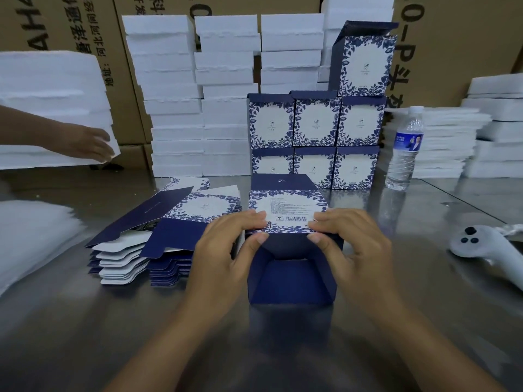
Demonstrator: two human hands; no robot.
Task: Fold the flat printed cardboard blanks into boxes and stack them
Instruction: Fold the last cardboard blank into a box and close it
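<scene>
Dead centre, low over the grey brushed-steel table (85, 335): a part-folded navy cardboard box with blue floral print (285, 203), open end toward six o'clock, barcode panel up. Clamped from nine o'clock by the left hand (226, 250) and from three o'clock by the right hand (356, 247), thumbs at the panel's near edge, fingers curled together on top (both grips alike). At ten o'clock of the box, on the table: a fanned pile of flat printed cardboard blanks (203, 206). At three o'clock, well apart: a white plastic handheld controller (481, 244). Farther, at twelve o'clock: stacked finished floral boxes (315, 123), three wide, one more on top. At three o'clock of those, a clear plastic water bottle (404, 148). Behind, white foam slabs (175, 108) in columns, brown cartons (467, 38) beyond. At far nine o'clock, another person's hand (87, 144) on foam.
</scene>
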